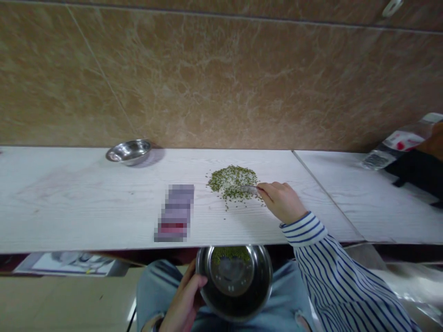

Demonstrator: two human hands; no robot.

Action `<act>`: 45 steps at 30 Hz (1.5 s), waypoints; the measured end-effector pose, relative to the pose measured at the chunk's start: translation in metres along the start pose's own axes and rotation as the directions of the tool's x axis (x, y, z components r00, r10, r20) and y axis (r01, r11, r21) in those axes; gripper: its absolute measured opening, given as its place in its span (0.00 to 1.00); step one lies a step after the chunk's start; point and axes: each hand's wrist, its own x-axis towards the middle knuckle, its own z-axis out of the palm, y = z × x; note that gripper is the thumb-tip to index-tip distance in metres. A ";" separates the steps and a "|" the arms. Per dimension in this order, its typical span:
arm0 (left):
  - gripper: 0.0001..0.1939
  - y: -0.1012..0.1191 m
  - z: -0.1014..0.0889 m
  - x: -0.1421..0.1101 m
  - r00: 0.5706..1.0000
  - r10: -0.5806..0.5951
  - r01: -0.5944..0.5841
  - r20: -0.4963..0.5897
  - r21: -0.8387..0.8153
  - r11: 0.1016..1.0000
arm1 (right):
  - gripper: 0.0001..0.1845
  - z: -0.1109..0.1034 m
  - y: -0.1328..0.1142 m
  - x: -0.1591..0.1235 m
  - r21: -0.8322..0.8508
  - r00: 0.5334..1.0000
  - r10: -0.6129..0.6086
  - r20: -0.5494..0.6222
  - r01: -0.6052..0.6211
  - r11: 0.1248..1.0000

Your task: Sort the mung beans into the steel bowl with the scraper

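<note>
My left hand [188, 293] grips the left rim of a deep stainless steel bowl [235, 306], held over my lap just below the table's front edge. Inside it, small green mung beans [231, 253] lie along the far side. On the white table, more mung beans [228, 177] are spread in a loose patch, with white showing among them. My right hand [282, 200] is closed round a metal spoon [248, 188], its tip in the patch's lower right part. The fingers cover the spoon's handle.
A small steel bowl [128, 152] stands at the back left by the wall. A blurred-out rectangular object [175, 212] lies left of the beans. A clear plastic bottle [398, 143] and a black item [420, 170] are at the far right. A seam [325, 193] crosses the white tabletop [69, 198].
</note>
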 end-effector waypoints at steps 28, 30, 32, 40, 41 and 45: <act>0.29 -0.012 0.028 0.006 0.999 -0.032 0.033 0.023 -0.063 0.997 | 0.16 -0.013 0.006 -0.046 -0.118 0.976 0.210 0.055 -0.203 0.972; 0.28 -0.012 0.028 0.004 0.998 -0.042 0.044 0.036 -0.068 0.997 | 0.16 -0.012 0.009 -0.047 -0.156 0.966 0.252 0.059 -0.240 0.958; 0.27 -0.011 0.028 0.003 0.998 -0.046 0.049 0.034 -0.067 0.997 | 0.16 -0.011 0.007 -0.048 -0.175 0.964 0.253 0.076 -0.237 0.956; 0.28 -0.007 0.030 -0.002 0.999 -0.032 0.034 0.044 -0.058 0.998 | 0.15 -0.011 -0.032 -0.046 -0.119 0.982 0.166 0.093 -0.154 0.981; 0.28 -0.007 0.030 -0.003 0.998 -0.031 0.034 0.046 -0.062 0.997 | 0.15 -0.012 -0.036 -0.046 -0.104 0.984 0.151 0.094 -0.142 0.984; 0.26 -0.007 0.031 -0.003 0.999 -0.024 0.028 0.048 -0.085 0.996 | 0.14 -0.014 -0.038 -0.048 -0.054 0.991 0.118 0.061 -0.115 0.992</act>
